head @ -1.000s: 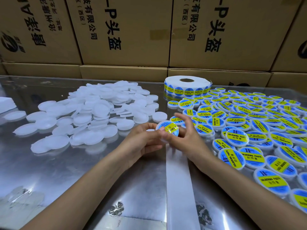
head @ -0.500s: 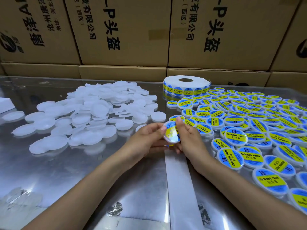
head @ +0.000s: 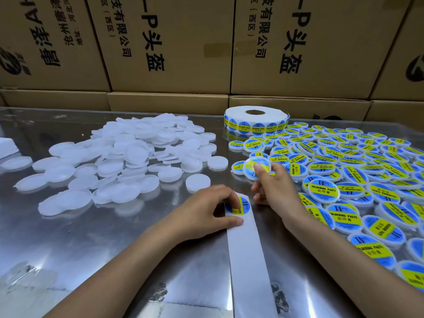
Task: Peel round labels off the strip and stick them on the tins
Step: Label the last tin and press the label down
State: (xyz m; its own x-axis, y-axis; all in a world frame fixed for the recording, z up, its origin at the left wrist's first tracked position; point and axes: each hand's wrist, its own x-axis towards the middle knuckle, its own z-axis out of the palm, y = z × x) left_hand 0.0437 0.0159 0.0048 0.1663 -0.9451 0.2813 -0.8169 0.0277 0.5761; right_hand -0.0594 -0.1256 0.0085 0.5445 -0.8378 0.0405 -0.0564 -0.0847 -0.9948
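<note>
Left of the backing strip (head: 246, 249) sits the heap of bare white tins (head: 119, 161); the left hand (head: 206, 212) pins the strip's far end, fingers curled onto the next round label (head: 238, 205) (edge looks abt to be lifted). Right of the strip, the right hand (head: 275, 187) pinches a just-labelled tin (head: 257, 167) over the done pile (head: 344, 177), so I'd judge next: drop it, peel, grab a bare tin. Labels read "SOLDERING PASTE" w/ Chinese text; roll (head: 255, 119) beyond; cartons (head: 169, 42) show "P头盔".
</note>
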